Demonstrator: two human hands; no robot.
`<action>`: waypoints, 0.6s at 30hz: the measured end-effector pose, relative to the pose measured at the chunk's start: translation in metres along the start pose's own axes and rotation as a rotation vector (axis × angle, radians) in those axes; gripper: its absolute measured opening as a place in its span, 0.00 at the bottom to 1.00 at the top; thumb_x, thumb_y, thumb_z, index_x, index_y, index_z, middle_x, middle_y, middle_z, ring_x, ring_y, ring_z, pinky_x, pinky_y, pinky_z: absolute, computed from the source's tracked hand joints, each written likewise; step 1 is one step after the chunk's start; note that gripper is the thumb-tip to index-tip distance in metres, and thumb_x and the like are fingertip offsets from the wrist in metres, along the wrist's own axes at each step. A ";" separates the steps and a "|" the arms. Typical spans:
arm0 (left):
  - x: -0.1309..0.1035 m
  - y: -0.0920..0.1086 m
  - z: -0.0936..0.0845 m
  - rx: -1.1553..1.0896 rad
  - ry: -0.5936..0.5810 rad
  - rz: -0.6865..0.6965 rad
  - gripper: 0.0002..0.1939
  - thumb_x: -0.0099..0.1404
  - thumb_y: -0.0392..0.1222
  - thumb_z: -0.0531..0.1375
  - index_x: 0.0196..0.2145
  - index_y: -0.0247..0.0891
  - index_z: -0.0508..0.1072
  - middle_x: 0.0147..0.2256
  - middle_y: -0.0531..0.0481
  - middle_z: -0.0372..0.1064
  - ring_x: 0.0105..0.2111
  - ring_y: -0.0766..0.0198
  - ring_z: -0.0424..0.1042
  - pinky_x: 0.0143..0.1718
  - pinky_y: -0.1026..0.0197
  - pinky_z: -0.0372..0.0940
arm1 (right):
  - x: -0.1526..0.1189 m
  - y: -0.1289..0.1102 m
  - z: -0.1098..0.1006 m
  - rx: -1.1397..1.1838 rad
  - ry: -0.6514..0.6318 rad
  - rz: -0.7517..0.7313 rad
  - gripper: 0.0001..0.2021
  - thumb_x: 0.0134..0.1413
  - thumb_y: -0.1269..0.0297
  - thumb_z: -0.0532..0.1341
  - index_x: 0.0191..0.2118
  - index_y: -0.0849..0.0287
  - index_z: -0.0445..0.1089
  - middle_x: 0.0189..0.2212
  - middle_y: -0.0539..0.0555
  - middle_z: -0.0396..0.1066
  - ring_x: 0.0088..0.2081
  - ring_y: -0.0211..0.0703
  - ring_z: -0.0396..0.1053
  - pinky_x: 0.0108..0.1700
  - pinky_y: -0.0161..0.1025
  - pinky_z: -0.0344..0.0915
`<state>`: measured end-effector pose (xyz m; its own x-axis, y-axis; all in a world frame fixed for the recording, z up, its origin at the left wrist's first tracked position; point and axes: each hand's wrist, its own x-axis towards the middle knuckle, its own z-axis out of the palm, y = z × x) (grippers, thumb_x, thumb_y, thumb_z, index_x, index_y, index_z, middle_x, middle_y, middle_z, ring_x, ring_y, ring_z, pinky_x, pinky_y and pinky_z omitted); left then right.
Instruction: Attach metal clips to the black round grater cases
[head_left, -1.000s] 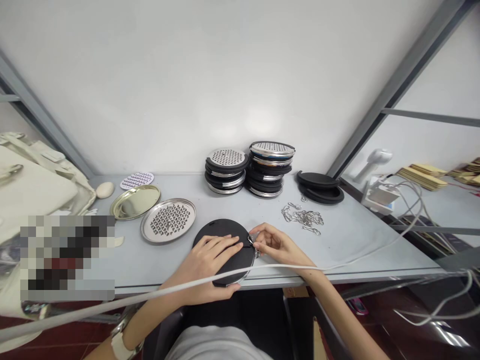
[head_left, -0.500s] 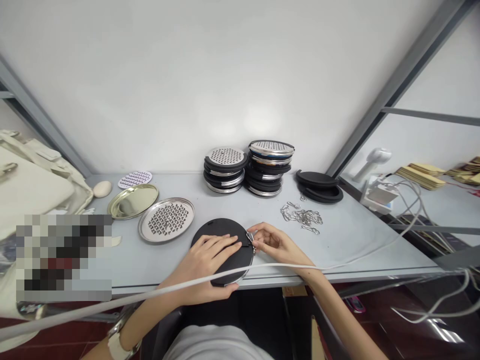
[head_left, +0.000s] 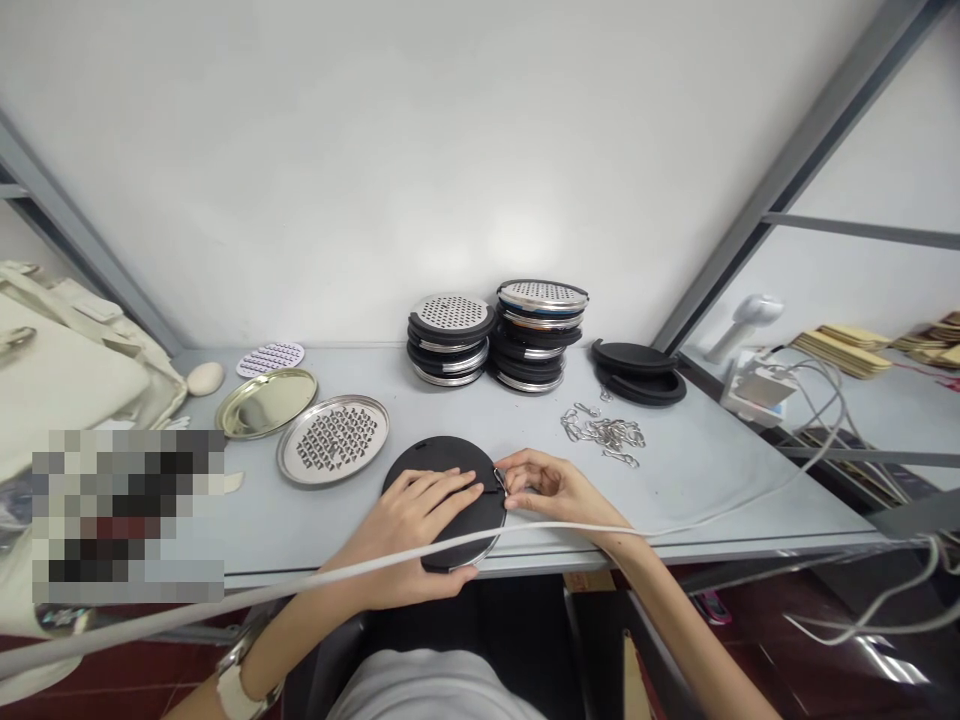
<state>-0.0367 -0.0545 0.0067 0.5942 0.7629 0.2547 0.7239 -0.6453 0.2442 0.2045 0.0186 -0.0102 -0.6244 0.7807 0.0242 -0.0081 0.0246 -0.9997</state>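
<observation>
A black round case (head_left: 439,458) lies near the table's front edge, its silvery rim showing at the lower right. My left hand (head_left: 409,525) holds it, fingers across its top and thumb along the front edge. At the case's right edge, my right hand (head_left: 551,492) pinches a small metal wire clip (head_left: 500,482) between thumb and fingertips. The clip touches the edge; whether it is hooked on cannot be made out. Several more wire clips (head_left: 611,433) lie in a loose pile to the right. Left of the case rests a round metal grater plate (head_left: 334,440).
Two stacks of round graters (head_left: 450,335) stand near the wall. Black round holders (head_left: 637,372) lie at the back right. A gold-coloured round plate (head_left: 268,402) and a white perforated disc (head_left: 270,359) lie left. A white cable (head_left: 360,572) crosses before my hands.
The clip in my right hand has tilted and moved slightly in against the case's edge, and those fingers have shifted a little. My left hand stays in place.
</observation>
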 end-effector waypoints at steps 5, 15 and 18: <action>0.000 0.000 -0.001 0.004 -0.006 0.000 0.35 0.58 0.47 0.60 0.62 0.43 0.56 0.62 0.51 0.56 0.61 0.55 0.56 0.59 0.52 0.51 | 0.000 -0.001 -0.001 -0.032 0.034 0.026 0.20 0.45 0.63 0.70 0.46 0.60 0.71 0.31 0.50 0.72 0.35 0.39 0.69 0.42 0.38 0.66; 0.000 0.002 -0.002 0.001 -0.012 -0.001 0.35 0.59 0.47 0.59 0.62 0.43 0.56 0.62 0.50 0.56 0.61 0.55 0.56 0.59 0.51 0.52 | 0.000 0.003 0.000 -0.090 0.104 0.016 0.22 0.43 0.62 0.71 0.46 0.61 0.74 0.30 0.51 0.72 0.33 0.39 0.70 0.41 0.39 0.67; 0.000 0.002 -0.002 0.000 -0.004 0.003 0.35 0.59 0.47 0.60 0.62 0.43 0.57 0.62 0.49 0.57 0.60 0.54 0.57 0.59 0.50 0.53 | 0.000 0.004 -0.001 -0.112 0.097 0.010 0.21 0.44 0.62 0.71 0.46 0.61 0.73 0.31 0.51 0.72 0.32 0.38 0.69 0.41 0.38 0.66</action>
<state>-0.0361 -0.0554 0.0094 0.5979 0.7611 0.2515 0.7221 -0.6476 0.2430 0.2052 0.0189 -0.0141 -0.5454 0.8380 0.0202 0.0889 0.0817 -0.9927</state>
